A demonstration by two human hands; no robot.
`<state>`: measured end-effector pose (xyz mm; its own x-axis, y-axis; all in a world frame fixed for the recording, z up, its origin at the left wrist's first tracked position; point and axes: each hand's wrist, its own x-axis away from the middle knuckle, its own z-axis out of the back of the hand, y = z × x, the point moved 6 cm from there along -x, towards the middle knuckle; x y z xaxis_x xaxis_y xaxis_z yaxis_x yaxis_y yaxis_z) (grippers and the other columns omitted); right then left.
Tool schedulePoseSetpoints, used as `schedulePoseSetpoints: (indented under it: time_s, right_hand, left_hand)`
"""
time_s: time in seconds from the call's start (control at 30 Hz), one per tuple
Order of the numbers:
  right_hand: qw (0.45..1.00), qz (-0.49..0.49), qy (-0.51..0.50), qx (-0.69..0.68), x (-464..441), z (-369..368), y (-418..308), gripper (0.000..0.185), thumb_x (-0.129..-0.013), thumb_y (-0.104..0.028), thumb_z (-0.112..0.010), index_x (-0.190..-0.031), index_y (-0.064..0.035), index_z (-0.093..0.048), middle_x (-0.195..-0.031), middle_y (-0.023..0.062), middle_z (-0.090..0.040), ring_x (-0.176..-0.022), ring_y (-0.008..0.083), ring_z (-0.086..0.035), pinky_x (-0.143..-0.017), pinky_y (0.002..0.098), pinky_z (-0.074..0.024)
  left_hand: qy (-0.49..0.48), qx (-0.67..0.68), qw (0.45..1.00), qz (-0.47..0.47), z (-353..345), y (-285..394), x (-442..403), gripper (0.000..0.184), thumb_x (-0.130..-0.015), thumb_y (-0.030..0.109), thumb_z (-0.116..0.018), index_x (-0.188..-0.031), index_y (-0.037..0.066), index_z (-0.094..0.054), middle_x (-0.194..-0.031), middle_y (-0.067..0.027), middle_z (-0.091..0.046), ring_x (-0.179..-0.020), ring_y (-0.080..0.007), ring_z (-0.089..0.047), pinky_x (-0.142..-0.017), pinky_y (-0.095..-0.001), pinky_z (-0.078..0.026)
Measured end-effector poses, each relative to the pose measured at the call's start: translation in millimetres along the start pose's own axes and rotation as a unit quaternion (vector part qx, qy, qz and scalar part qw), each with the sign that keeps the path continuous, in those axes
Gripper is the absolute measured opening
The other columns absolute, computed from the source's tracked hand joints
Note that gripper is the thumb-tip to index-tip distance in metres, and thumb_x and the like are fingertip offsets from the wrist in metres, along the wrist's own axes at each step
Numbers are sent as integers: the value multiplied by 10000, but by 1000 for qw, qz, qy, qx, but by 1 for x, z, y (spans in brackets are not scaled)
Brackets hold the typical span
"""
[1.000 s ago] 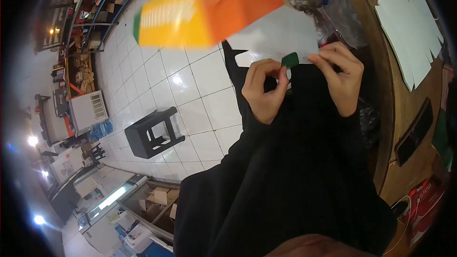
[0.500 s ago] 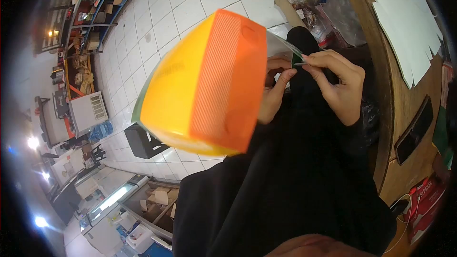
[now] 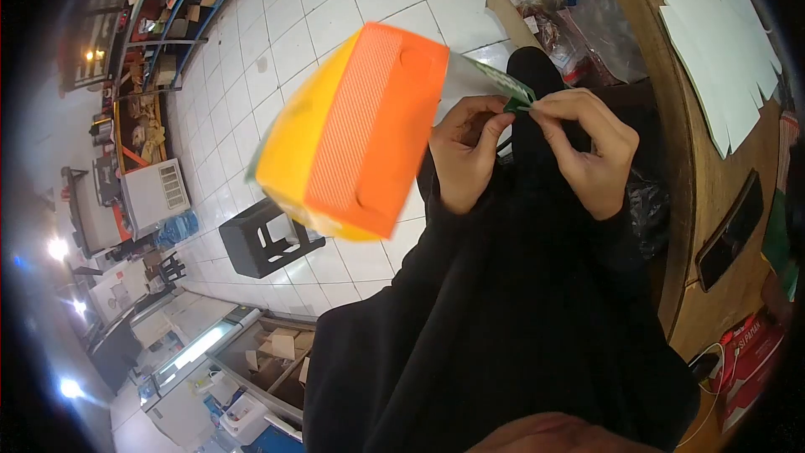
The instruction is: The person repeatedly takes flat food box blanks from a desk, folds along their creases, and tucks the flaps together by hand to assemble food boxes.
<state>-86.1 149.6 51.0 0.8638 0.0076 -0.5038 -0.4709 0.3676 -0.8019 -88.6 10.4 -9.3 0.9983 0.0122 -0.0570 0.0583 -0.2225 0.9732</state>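
Observation:
A printed cardboard box (image 3: 377, 130), orange and yellow with a green end flap, hangs partly folded in front of me. Its orange side with a fine hatched panel faces the camera, and the lettering on it is blurred. My left hand (image 3: 468, 151) pinches the green edge of the box between thumb and fingers. Close beside it, my right hand (image 3: 591, 147) grips the same green flap with thumb and forefinger. The two sets of fingertips almost meet there. Part of the left fingers is in shadow.
To my right stands a wooden table (image 3: 641, 0) with cut white paper sheets (image 3: 721, 59), a dark phone (image 3: 729, 231) and a red package (image 3: 755, 361). Plastic bags (image 3: 599, 42) lie beneath its edge. A black stool (image 3: 260, 239) stands on the tiled floor (image 3: 319, 4).
The box has shifted left and turned, so it covers less of my left hand and the stool. More of the green flap shows, bent at my fingertips.

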Motion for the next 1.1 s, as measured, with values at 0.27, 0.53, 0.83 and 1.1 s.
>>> schedulePoseSetpoints:
  time_s: [0.27,0.53,0.83,1.1]
  right_hand:
    - [998,44,-47,-5,-1,-7,-2,172,-619,100,-620,-772,27,-589,-747,124,-596,-709,255,-590,-620,291,-467]
    - [988,61,-96,100,11,-35,-8,371,-636,-29,-682,-988,-138,-644,-1101,137,-455,-977,280,-479,-823,372,-404]
    - [995,69,41,55,12,2,26,273,-644,2,-661,-914,6,-623,-924,133,-622,-816,270,-601,-770,357,-448]
    - [990,135,30,36,7,0,-9,323,-576,92,-646,-894,34,-637,-844,145,-618,-747,256,-611,-661,296,-485]
  left_hand:
    - [33,18,999,31,5,-2,3,142,-737,-31,-636,-862,-61,-577,-838,-106,-630,-749,-153,-613,-670,-239,-503]
    - [72,171,982,-43,15,13,2,237,-806,12,-567,-1028,-32,-497,-937,-100,-595,-800,-158,-600,-655,-243,-494]
    - [-48,467,877,99,15,24,6,540,-899,427,-367,-1258,26,-325,-1242,-153,-423,-1072,-216,-481,-751,-282,-477]
    - [-12,139,985,101,-2,24,11,481,-836,116,-563,-1229,-31,-327,-1097,-159,-524,-991,-223,-538,-840,-348,-463]
